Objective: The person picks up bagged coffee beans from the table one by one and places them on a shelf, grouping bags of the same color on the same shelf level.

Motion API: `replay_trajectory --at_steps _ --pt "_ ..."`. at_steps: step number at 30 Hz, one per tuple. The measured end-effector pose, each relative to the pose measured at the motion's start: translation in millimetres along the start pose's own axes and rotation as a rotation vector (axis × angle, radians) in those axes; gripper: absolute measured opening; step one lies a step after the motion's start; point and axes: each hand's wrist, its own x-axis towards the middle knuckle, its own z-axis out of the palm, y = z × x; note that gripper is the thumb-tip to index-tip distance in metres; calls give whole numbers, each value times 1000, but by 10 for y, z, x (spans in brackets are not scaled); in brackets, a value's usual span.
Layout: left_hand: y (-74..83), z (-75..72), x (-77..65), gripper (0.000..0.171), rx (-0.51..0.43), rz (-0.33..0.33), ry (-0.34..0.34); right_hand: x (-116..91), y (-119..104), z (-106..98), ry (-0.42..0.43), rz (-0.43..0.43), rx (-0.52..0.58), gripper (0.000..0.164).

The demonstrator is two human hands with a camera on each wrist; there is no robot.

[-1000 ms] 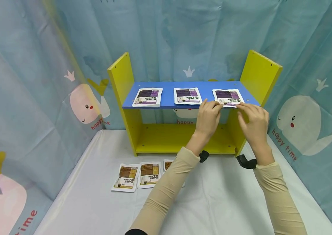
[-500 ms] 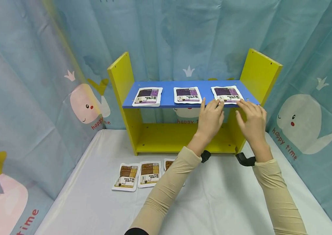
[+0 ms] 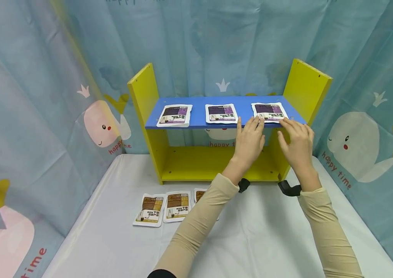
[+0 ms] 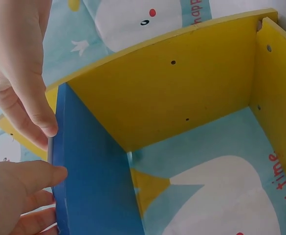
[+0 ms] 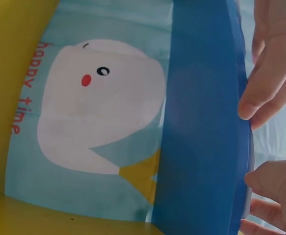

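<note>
My left hand [image 3: 249, 139] is at the front of the blue shelf [image 3: 196, 101], its fingertips at the near left edge of the right-hand purple-labelled white pouch [image 3: 269, 112]. At that pouch's near right corner are the fingers of my right hand [image 3: 297, 142], lightly bent, with the thumb apart. The pouch lies flat on the shelf. In the left wrist view, the left thumb [image 4: 58, 175] touches the blue board's front edge. Two similar purple pouches, one in the middle [image 3: 222, 114] and one at the left [image 3: 175, 115], lie in the same row.
Yellow side panels [image 3: 309, 90] rise at both ends of the shelf. Below is a yellow bottom board [image 3: 196, 164]. On the white table [image 3: 92, 239] lie brown-labelled pouches [image 3: 149, 210], one partly hidden by the left sleeve. A printed blue curtain [image 3: 196, 46] surrounds the table.
The right-hand pouch has slid slightly back from the shelf's front edge. Both hands have shifted a little, their fingers staying at its near edge.
</note>
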Motion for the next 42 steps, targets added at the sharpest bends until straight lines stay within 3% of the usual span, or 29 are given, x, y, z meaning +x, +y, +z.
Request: replay_trajectory --at_steps 14,20,31,42 --pt "-13 44 -72 55 -33 14 45 -35 18 4 40 -23 24 36" --pt "-59 69 -153 53 -117 46 134 -110 -13 24 99 -48 59 37" --pt "-114 164 -354 47 -233 119 304 -354 -40 96 188 -97 111 38" --pt "-283 400 -692 43 -349 104 352 -574 -58 288 243 -101 209 38"
